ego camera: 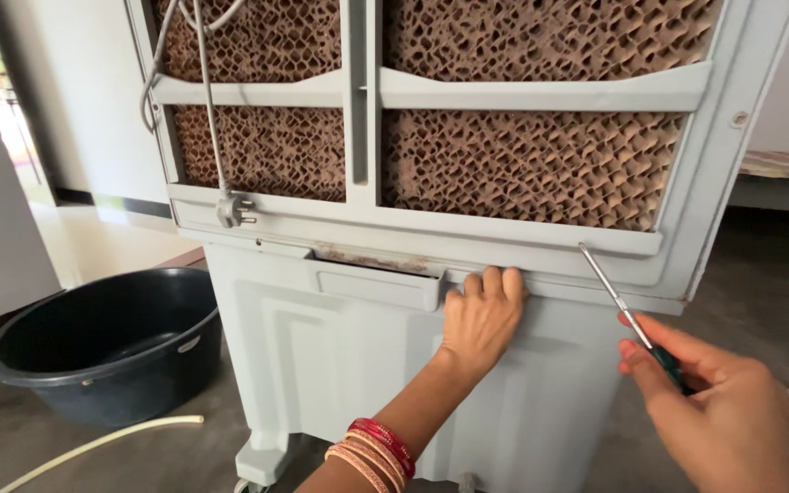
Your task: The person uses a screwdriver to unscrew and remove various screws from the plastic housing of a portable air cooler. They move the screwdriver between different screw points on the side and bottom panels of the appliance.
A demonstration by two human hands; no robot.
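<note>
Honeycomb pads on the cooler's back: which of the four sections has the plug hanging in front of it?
The lower left pad section. The grey cable runs down across it and the plug dangles at its bottom edge; the other three sections have no plug before them.

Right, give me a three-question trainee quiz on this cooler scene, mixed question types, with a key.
1. True or false: the right hand holds a screwdriver whose tip meets the cooler's rear frame.
2. Where do the left hand's fingers rest?
A. on the ledge beneath the honeycomb pads
B. on the black tub
C. on the hanging plug
3. Fill in: the white hose lies on the ____ in front of the tub.

Key: 1 true; 2 A; 3 floor.
</note>
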